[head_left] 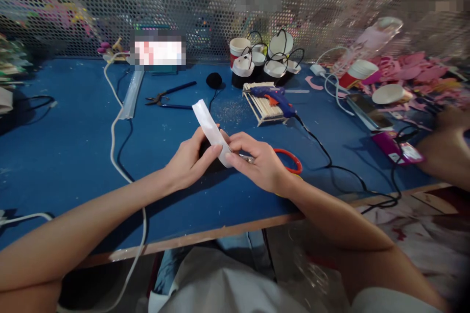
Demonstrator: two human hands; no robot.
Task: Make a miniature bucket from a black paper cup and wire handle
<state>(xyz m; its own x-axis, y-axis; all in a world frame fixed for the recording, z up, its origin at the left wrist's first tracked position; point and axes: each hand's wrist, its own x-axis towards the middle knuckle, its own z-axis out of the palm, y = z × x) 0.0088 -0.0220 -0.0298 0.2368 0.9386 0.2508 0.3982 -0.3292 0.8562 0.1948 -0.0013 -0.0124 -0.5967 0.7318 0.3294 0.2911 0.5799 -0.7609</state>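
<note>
My left hand (pixel 191 159) and my right hand (pixel 257 161) meet over the middle of the blue table (pixel 66 146), both pinching a white paper strip (pixel 210 127) that sticks up and to the left from between the fingers. Something dark sits under my left palm; I cannot make it out. Red-handled scissors (pixel 292 159) lie just behind my right hand, their loop partly hidden by it.
Behind the hands lie blue pliers (pixel 167 98), a blue glue gun (pixel 273 97) on a rack of wooden sticks (pixel 262 105), and several paper cups with black handles (pixel 264 61). Cables (pixel 117 127) cross the table. Another person's arm (pixel 446 149) rests at the right among pink cutouts (pixel 414 71).
</note>
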